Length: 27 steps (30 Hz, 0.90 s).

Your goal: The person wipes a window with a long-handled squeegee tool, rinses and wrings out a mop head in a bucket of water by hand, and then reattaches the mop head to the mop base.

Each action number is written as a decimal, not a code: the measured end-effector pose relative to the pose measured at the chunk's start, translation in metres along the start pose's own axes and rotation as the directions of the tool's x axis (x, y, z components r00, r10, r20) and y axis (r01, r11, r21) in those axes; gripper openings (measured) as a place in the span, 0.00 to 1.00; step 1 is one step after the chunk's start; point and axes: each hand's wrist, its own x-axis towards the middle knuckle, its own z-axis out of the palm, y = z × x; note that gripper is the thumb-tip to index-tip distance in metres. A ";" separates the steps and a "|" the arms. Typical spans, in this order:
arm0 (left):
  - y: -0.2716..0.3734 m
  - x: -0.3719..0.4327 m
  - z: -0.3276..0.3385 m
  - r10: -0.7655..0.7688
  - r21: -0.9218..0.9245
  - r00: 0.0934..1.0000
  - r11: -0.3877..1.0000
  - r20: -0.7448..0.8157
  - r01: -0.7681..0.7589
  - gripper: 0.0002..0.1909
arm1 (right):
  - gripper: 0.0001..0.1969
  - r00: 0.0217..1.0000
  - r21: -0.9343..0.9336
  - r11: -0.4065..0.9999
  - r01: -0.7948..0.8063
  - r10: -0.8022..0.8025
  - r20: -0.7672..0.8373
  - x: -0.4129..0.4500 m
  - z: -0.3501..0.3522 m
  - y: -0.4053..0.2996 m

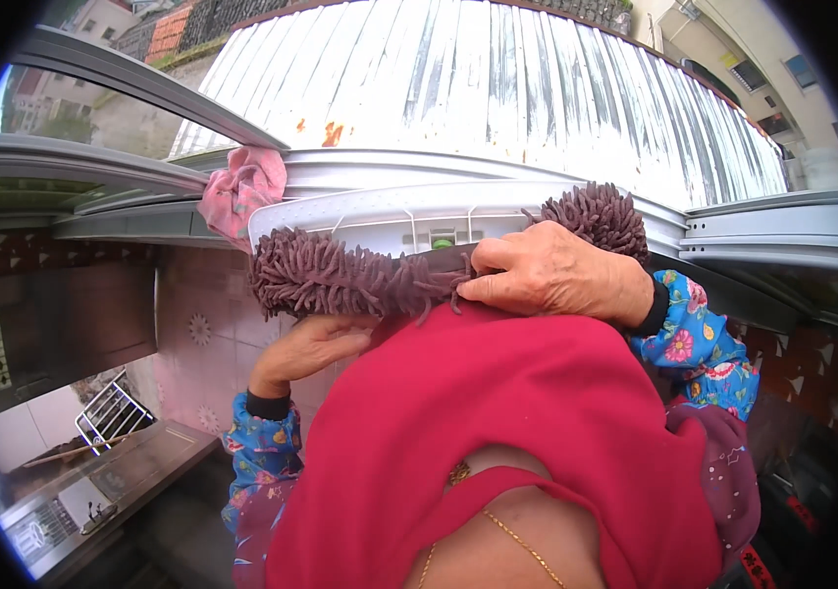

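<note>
A brown chenille mop cover (316, 276) with thick fringe lies along the near edge of a white plastic mop plate (382, 210), which rests by the window track. My right hand (555, 276) pinches the cover's fabric near the middle with thumb and fingers. Below the cover's left part is my left hand (320, 346); its fingertips go out of sight behind the cover and my red top, so its hold is not visible. A green part (442, 244) shows at the plate's centre. Floral sleeve covers are on both forearms.
A pink cloth (246, 193) is bunched on the window frame at the left. Sliding window panes (110, 110) stand to its left. Outside, beyond the sill, lies a corrugated metal roof (463, 88). A pink tiled wall (213, 324) is below the window.
</note>
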 end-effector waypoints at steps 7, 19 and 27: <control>0.090 -0.012 -0.019 0.377 0.092 0.902 0.926 -0.209 -0.366 0.07 | 0.09 0.972 -0.022 0.979 -0.202 0.198 -0.123 -0.004 0.014 0.010; 0.104 0.045 0.011 0.455 0.615 0.890 0.703 -0.006 -0.356 0.09 | 0.04 0.991 -0.122 0.988 -0.096 0.083 -0.103 0.016 0.006 0.021; 0.108 0.037 0.000 0.391 0.325 0.918 0.879 -0.067 -0.350 0.12 | 0.06 0.951 0.283 0.959 -0.027 0.112 -0.289 0.038 -0.009 0.037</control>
